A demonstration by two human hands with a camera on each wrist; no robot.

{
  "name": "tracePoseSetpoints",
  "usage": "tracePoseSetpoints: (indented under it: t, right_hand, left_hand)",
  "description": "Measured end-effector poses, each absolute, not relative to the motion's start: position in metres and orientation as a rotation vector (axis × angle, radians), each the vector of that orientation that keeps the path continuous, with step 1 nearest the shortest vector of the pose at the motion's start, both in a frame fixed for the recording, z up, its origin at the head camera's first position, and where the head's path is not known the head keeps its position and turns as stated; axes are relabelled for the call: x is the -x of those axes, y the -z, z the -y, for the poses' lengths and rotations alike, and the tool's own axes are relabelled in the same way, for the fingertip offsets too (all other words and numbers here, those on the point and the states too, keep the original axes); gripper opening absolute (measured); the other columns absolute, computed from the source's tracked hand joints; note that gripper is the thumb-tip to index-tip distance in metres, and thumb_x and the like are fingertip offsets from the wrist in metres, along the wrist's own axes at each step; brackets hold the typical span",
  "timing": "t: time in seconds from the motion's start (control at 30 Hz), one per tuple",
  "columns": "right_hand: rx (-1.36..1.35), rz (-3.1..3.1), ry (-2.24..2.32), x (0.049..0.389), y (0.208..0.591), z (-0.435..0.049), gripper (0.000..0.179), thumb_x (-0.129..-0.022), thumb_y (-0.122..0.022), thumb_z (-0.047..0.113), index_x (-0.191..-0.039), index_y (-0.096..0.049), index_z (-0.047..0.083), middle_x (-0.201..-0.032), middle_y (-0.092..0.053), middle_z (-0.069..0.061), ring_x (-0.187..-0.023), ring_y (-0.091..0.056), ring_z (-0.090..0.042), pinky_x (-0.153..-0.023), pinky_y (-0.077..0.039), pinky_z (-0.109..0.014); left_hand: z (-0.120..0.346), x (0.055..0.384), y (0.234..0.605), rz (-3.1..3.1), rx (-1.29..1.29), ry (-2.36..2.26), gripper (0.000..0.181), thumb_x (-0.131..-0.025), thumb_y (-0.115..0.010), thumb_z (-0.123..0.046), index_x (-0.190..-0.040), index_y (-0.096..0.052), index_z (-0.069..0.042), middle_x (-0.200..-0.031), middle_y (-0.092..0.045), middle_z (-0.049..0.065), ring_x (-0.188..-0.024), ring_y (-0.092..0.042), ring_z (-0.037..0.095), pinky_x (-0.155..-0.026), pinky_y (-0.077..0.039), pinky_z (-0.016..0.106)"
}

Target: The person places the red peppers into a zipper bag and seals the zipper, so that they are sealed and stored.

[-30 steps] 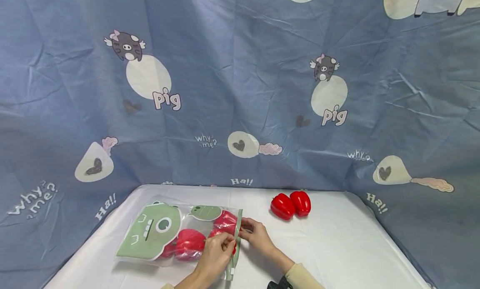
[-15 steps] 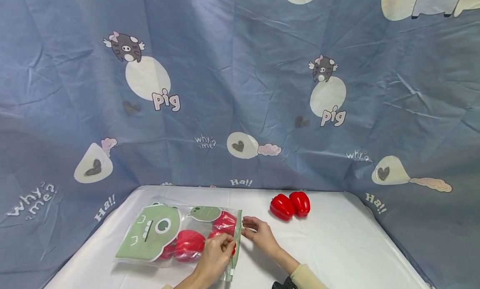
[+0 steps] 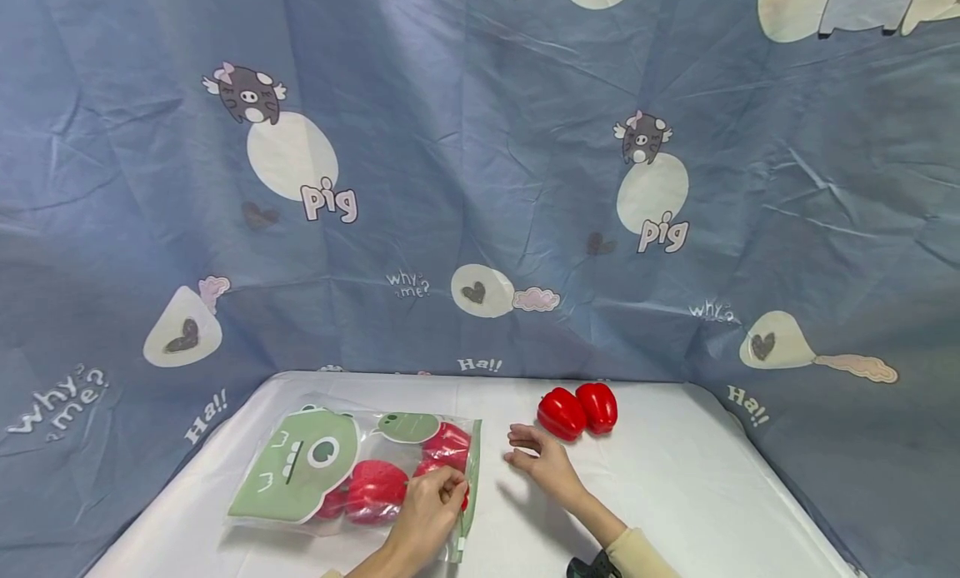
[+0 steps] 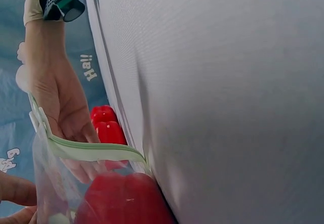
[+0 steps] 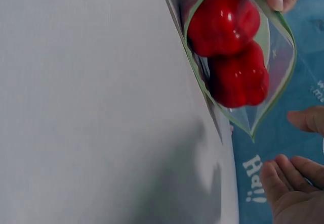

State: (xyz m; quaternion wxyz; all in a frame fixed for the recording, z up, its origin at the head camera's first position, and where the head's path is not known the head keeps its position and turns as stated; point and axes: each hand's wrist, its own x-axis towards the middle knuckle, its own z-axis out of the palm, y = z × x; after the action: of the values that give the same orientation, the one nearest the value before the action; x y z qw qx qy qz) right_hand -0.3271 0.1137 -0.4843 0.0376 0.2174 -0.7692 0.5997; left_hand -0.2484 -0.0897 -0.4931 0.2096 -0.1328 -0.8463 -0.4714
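A clear zip bag [image 3: 296, 478] with a green monster print lies on the left half of the table. Several red bell peppers [image 3: 375, 492] show through its plastic. My left hand [image 3: 427, 511] pinches the upper edge of its mouth between thumb and fingers. In the right wrist view the mouth gapes, with two bell peppers [image 5: 238, 77] just inside the green rim [image 5: 281, 85]. My right hand [image 3: 547, 463] hovers to the right of the bag, holding nothing, thumb and fingers spread apart. Beyond it lie two loose bell peppers [image 3: 561, 414], side by side.
A white cloth covers the table [image 3: 675, 495]. Behind it hangs a blue curtain [image 3: 420, 186] with pig prints, which also runs down both sides. A dark device [image 3: 592, 565] is strapped on my right wrist, by the beige sleeve.
My right hand has let go of the bag's edge and moved right, toward the loose bell peppers. My left hand stays pinched on the bag's rim.
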Motion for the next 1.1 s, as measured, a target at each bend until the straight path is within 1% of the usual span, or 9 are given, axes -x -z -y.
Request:
tracePoseSetpoints:
  t: [0.13,0.23,0.33,0.5,0.63,0.83,0.97,1.1]
  right_hand:
    - [-0.593,2.35,-1.86,0.339,0.498,-0.124,0.044,-0.079,-0.073,-0.002,-0.119,-0.058,-0.009,-0.116,-0.062,-0.03,-0.108,-0.06,-0.046,-0.091,-0.052,-0.037]
    - [-0.545,2.348,-1.858,0.345,0.504,-0.131,0.044,-0.078,-0.075,0.0,-0.119,-0.059,-0.007,-0.117,-0.061,-0.03,-0.108,-0.06,-0.043,-0.091,-0.053,-0.033]
    - [-0.513,2.35,-1.859,0.347,0.503,-0.137,0.046,-0.078,-0.076,0.003,-0.12,-0.059,-0.007,-0.118,-0.062,-0.028,-0.109,-0.06,-0.042,-0.091,-0.052,-0.034]
    - [-0.478,2.361,-1.806,0.346,0.498,-0.146,0.048,-0.078,-0.077,0.005,-0.121,-0.059,-0.005,-0.116,-0.064,-0.021,-0.108,-0.062,-0.035,-0.095,-0.05,-0.042]
    - [-0.484,2.353,-1.736,0.347,0.496,-0.153,0.047,-0.078,-0.078,0.006,-0.121,-0.06,-0.003,-0.115,-0.067,-0.016,-0.109,-0.062,-0.036,-0.096,-0.048,-0.044]
    - [-0.404,2.371,-1.692,0.35,0.49,-0.166,0.053,-0.079,-0.077,0.009,-0.127,-0.056,-0.002,-0.125,-0.062,-0.019,-0.116,-0.058,-0.036,-0.1,-0.045,-0.045]
    - [-0.33,2.404,-1.727,0.342,0.472,-0.171,0.057,-0.081,-0.075,0.009,-0.131,-0.051,-0.004,-0.133,-0.056,-0.021,-0.124,-0.052,-0.038,-0.104,-0.04,-0.049]
    - [-0.294,2.4,-1.74,0.347,0.473,-0.178,0.058,-0.081,-0.076,0.012,-0.132,-0.051,-0.001,-0.136,-0.054,-0.018,-0.128,-0.05,-0.034,-0.107,-0.039,-0.046]
  left_hand:
    - [0.09,0.249,0.493,2.343,0.376,1.324,0.006,-0.085,-0.066,-0.003,-0.08,-0.069,-0.005,-0.064,-0.058,-0.009,-0.058,-0.049,-0.004,-0.053,-0.044,0.018]
    - [0.09,0.249,0.493,2.341,0.382,1.316,0.006,-0.085,-0.066,-0.004,-0.08,-0.069,-0.006,-0.064,-0.058,-0.009,-0.059,-0.049,-0.004,-0.053,-0.044,0.018]
    - [0.091,0.249,0.493,2.343,0.384,1.304,0.005,-0.085,-0.066,-0.005,-0.081,-0.069,-0.005,-0.064,-0.057,-0.01,-0.059,-0.049,-0.004,-0.054,-0.044,0.017]
    - [0.091,0.249,0.494,2.346,0.381,1.303,0.006,-0.085,-0.066,-0.005,-0.081,-0.069,-0.006,-0.065,-0.057,-0.01,-0.059,-0.049,-0.003,-0.054,-0.044,0.017]
    - [0.091,0.248,0.494,2.352,0.38,1.305,0.006,-0.086,-0.066,-0.006,-0.081,-0.069,-0.007,-0.065,-0.058,-0.01,-0.06,-0.049,-0.003,-0.055,-0.044,0.017]
    - [0.09,0.248,0.493,2.355,0.383,1.314,0.005,-0.086,-0.066,-0.006,-0.081,-0.069,-0.006,-0.065,-0.058,-0.01,-0.06,-0.049,-0.003,-0.055,-0.043,0.017]
    - [0.091,0.248,0.493,2.361,0.38,1.314,0.006,-0.086,-0.066,-0.006,-0.081,-0.069,-0.007,-0.065,-0.058,-0.01,-0.06,-0.049,-0.003,-0.055,-0.043,0.017]
    - [0.09,0.248,0.494,2.365,0.381,1.303,0.006,-0.086,-0.066,-0.005,-0.081,-0.069,-0.008,-0.065,-0.057,-0.01,-0.06,-0.048,-0.004,-0.055,-0.044,0.017]
